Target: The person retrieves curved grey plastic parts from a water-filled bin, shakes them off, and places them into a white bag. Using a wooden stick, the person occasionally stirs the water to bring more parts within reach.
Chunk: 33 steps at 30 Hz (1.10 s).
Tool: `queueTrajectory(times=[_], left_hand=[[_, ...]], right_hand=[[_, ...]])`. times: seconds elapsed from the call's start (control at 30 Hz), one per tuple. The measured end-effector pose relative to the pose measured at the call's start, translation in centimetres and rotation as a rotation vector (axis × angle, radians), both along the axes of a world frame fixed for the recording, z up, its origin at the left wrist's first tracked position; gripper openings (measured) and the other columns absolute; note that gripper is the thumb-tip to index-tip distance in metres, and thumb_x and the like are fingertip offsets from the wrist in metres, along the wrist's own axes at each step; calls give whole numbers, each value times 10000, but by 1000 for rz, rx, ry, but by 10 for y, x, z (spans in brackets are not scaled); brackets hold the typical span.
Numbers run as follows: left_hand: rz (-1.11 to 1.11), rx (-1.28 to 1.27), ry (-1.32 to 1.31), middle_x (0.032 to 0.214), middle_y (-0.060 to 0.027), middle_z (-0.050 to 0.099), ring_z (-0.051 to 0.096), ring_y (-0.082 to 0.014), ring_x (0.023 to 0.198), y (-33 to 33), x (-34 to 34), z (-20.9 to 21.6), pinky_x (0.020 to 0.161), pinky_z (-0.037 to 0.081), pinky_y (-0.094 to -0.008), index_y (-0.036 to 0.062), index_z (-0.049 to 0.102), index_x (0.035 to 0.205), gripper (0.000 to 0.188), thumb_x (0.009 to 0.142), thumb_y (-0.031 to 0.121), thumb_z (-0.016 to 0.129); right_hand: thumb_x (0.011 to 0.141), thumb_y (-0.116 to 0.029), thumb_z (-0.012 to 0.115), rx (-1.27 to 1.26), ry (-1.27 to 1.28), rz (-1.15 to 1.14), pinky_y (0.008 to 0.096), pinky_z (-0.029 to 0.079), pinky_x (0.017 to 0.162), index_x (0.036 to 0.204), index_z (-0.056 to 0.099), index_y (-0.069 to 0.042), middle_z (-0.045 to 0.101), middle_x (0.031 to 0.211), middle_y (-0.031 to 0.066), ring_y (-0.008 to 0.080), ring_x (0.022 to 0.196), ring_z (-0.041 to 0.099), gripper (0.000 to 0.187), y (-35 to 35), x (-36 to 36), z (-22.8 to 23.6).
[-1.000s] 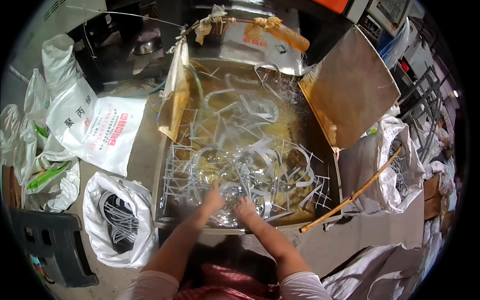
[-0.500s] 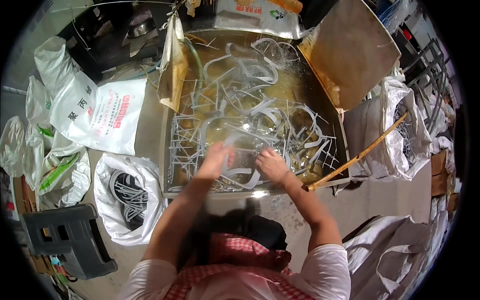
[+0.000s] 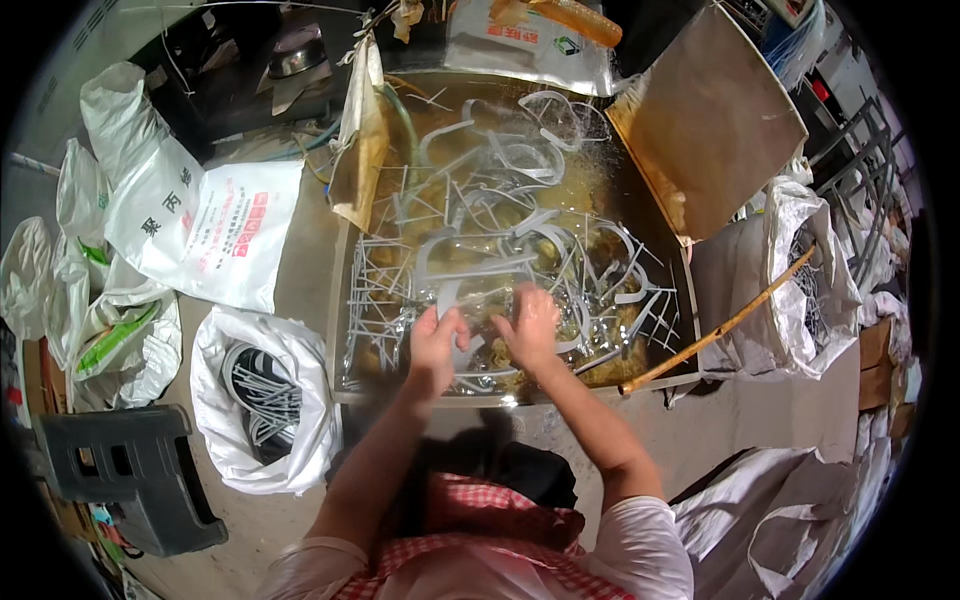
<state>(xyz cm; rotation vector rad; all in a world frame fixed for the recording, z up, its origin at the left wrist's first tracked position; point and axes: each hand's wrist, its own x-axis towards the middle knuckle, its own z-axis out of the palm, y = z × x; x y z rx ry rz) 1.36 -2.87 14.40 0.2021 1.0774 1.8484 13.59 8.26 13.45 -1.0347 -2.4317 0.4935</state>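
Inside the water tank [image 3: 480,401], near its front rim, the left hand [image 3: 436,338] had its grip closed on a pale strip [image 3: 447,296]. Beside it, over the tank, the right hand [image 3: 530,325] had bent fingers; whether its grip held anything, I couldn't tell. A wooden stick [image 3: 718,325] crossed the tank's front right corner.

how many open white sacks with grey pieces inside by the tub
2: one sack left of the tub, another sack to its right; others may be hidden.
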Motion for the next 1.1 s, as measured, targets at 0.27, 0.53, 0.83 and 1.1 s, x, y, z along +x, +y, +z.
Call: queueTrajectory(times=[0.27,0.53,0.83,1.1], left_hand=[[65,135,-93,722,-35,483,446,-135,609,-2,-2,14,563,402,-278,15,508,1039,180,897,122,484],[147,179,-381,787,-32,478,426,-135,665,-4,-8,16,622,394,-290,19,494,1059,193,899,127,476],[156,228,-435,820,-10,485,485,-142,762,-4,-18,34,725,439,-307,54,473,1108,252,933,224,408],[31,214,-279,776,-44,515,502,-164,593,-17,-45,55,636,455,-315,108,356,1272,369,912,171,406]], right_hand=[[592,-84,654,-54,250,-385,464,250,955,1203,325,42,387,1185,239,383,1126,348,705,-21,-19,-22],[640,-128,658,-40,-129,-103,438,314,951,1271,311,14,360,1269,226,401,1145,347,734,-12,-7,0],[643,-151,594,-335,424,-378,407,382,817,1119,459,-4,510,1011,190,343,902,476,516,-13,-5,-39],[812,-247,543,-408,372,-221,339,413,545,839,571,-9,544,628,154,239,549,507,241,26,22,-43]])
